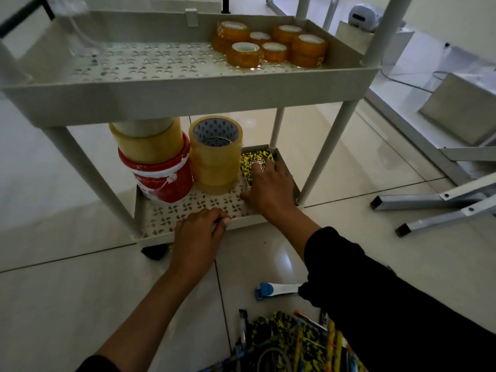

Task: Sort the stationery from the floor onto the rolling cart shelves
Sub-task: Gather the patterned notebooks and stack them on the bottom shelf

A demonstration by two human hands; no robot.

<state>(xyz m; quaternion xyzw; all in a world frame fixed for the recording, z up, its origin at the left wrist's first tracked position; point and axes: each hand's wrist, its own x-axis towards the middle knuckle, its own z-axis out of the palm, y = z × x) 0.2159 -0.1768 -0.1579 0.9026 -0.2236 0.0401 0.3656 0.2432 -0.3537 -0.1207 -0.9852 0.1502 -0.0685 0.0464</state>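
A person's right hand presses flat, fingers straight, on a yellow-and-black notebook in the right rear corner of the rolling cart's bottom shelf. The left hand curls over that shelf's front edge, gripping it.

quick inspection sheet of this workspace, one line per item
surface: white tiled floor; grey rolling cart with perforated shelves
job's things: small tape rolls on upper shelf; big tape rolls, red tub, yellow-black notebook on lower shelf; pens and notebooks, blue-white stapler on the floor
clutter: nothing seen
grippers: left hand grips lower shelf rim; right hand flat on notebook
cables: cable on floor, upper right
surroundings: metal table legs
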